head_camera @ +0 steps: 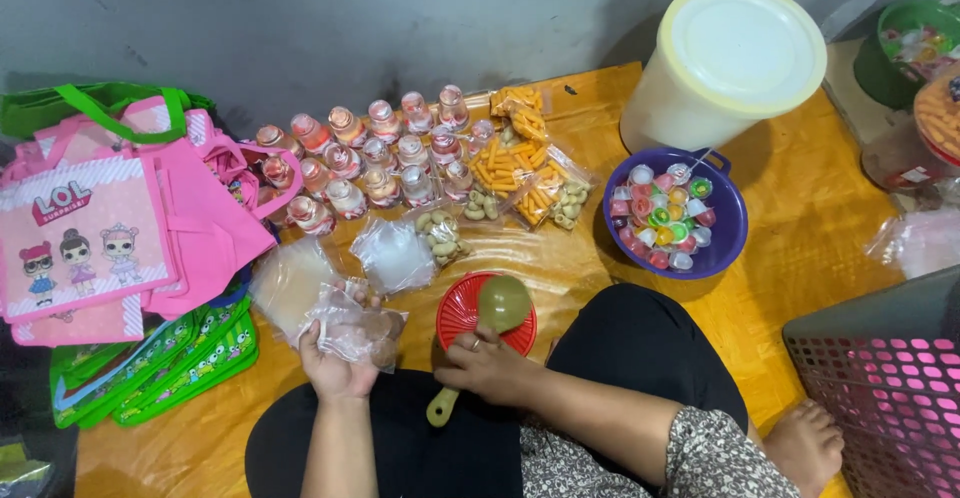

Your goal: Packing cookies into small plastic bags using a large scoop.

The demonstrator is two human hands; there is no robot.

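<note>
A: From the head view, what are the hands doing?

B: The left hand (335,368) has its fingers closed on a small clear plastic bag (355,328), pinched open at the mouth, probably so it can be filled. The right hand (487,366) is wrapped around the handle of a green scoop (500,303), whose bowl rests over a red bowl (485,315).

A: Taking the red bowl as landmark, what surrounds it?

B: Just behind it lie filled snack packets (520,173) of orange sticks and pale nuts, then rows of small bottles (375,153). To its right, a purple basin (722,243) holds colourful jelly cups; behind that stands a lidded white tub (725,63). To its left, pink bags (90,228) lie stacked. Everything sits on the orange floor mat (800,228).
</note>
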